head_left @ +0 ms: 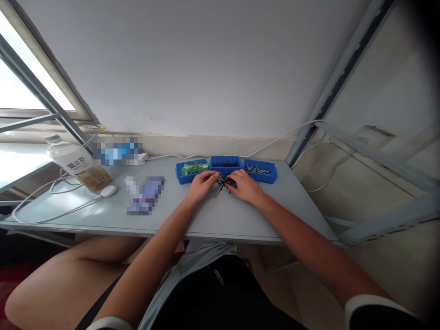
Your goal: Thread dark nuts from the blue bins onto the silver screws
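So there's a little heap of small dark pieces point(226, 181) on the grey surface point(227, 217), right between the two hands and just in front of some blue bins. Left hand point(203, 184) has its thumb and fingertips close together at the heap's left edge; can't tell if it's actually pinching a piece. Right hand point(245, 184) is curled over the other side, fingers bent and touching the heap, but what's under them is hidden, so no clue how tight that grip is. The hands are near each other, with the heap in the gap.

Three bins in a row behind: left bin point(185, 180) has green bits point(193, 168), middle bin point(226, 158) has dark bits, right bin point(266, 178) has thin, shiny metal-looking pieces point(257, 170). Off left, a tilted-looking bottle point(80, 162) with brownish stuff inside.
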### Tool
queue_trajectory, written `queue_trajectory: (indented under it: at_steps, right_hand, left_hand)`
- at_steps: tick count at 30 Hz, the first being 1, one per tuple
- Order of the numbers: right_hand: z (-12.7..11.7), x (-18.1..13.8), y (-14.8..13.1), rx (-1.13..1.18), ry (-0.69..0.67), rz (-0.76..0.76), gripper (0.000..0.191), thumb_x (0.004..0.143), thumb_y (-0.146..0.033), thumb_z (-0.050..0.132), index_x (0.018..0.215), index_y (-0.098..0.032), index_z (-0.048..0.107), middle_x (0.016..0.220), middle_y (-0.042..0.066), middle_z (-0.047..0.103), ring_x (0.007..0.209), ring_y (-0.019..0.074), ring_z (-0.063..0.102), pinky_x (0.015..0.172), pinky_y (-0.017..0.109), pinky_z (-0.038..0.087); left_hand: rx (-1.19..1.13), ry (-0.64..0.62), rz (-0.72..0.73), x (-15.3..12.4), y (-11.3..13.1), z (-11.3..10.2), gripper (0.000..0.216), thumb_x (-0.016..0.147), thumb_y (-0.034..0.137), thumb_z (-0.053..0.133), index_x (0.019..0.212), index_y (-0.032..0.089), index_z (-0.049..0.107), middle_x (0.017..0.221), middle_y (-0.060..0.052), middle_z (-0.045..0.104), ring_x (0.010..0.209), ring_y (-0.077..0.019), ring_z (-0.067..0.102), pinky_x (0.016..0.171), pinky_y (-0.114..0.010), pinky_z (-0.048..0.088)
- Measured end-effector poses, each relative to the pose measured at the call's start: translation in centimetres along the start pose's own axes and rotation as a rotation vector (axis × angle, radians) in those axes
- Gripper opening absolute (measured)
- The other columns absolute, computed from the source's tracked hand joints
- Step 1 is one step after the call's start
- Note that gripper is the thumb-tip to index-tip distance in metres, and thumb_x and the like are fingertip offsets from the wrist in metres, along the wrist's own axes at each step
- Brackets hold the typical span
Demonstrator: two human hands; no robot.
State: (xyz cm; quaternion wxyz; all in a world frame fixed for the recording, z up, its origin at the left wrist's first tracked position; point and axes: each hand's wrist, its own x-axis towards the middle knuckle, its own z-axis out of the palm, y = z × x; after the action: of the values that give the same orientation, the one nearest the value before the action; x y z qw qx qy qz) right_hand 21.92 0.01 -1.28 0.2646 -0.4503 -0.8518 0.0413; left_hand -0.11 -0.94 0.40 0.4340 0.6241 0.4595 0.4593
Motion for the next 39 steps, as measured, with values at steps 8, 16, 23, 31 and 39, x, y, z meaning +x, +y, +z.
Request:
queue_trajectory:
  at_steps: [8, 16, 23, 31, 39]
  right_hand:
    - [0.3, 0.1, -0.1, -0.027, -0.060, -0.043, 0.026, 0.096, -0.021, 0.066, 0.120, -0.018, 0.075, 0.115, 0.012, 0.071, 0.108, 0.0269, 0.059, 0.099, 0.040, 0.047]
    - [0.1, 0.3, -0.4, 0.000, -0.069, -0.049, 0.020, 0.092, -0.010, 0.064, 0.106, -0.019, 0.076, 0.108, 0.009, 0.074, 0.102, 0.0252, 0.061, 0.094, 0.037, 0.047]
    - [-0.1, 0.4, -0.6, 0.010, -0.047, -0.015, 0.016, 0.096, -0.015, 0.064, 0.104, -0.021, 0.077, 0.104, 0.009, 0.075, 0.102, 0.0248, 0.064, 0.090, 0.035, 0.048]
    - [-0.1, 0.5, -0.5, 0.063, 0.069, 0.015, 0.013, 0.096, -0.017, 0.064, 0.100, -0.022, 0.076, 0.107, 0.008, 0.076, 0.107, 0.0245, 0.065, 0.092, 0.035, 0.050]
    - [0.2, 0.9, -0.4, 0.333, 0.197, 0.100, 0.021, 0.091, -0.018, 0.068, 0.111, -0.020, 0.075, 0.096, 0.005, 0.077, 0.090, 0.0208, 0.069, 0.085, 0.034, 0.053]
  left_hand:
    - [0.004, 0.005, 0.003, 0.0, -0.1, 0.0, 0.053, 0.082, 0.065, 0.073, 0.107, 0.019, 0.081, 0.103, -0.007, 0.076, 0.085, -0.0196, 0.062, 0.070, -0.029, 0.047]
    - [0.010, -0.001, -0.002, 0.2, -0.4, 0.0, 0.050, 0.083, 0.063, 0.073, 0.106, 0.019, 0.080, 0.100, -0.006, 0.076, 0.080, -0.0180, 0.060, 0.070, -0.030, 0.046]
    - [0.009, 0.004, 0.011, 0.2, -0.5, 0.0, 0.051, 0.082, 0.064, 0.073, 0.106, 0.019, 0.081, 0.100, -0.006, 0.077, 0.082, -0.0190, 0.062, 0.072, -0.030, 0.047]
    - [0.020, -0.003, 0.014, 0.2, -0.4, 0.0, 0.050, 0.084, 0.062, 0.072, 0.106, 0.018, 0.081, 0.102, -0.007, 0.077, 0.086, -0.0200, 0.063, 0.071, -0.029, 0.046]
    - [0.006, -0.006, 0.025, 0.2, -0.6, 0.0, 0.048, 0.085, 0.058, 0.072, 0.111, 0.018, 0.078, 0.098, -0.007, 0.076, 0.083, -0.0195, 0.064, 0.071, -0.029, 0.047]
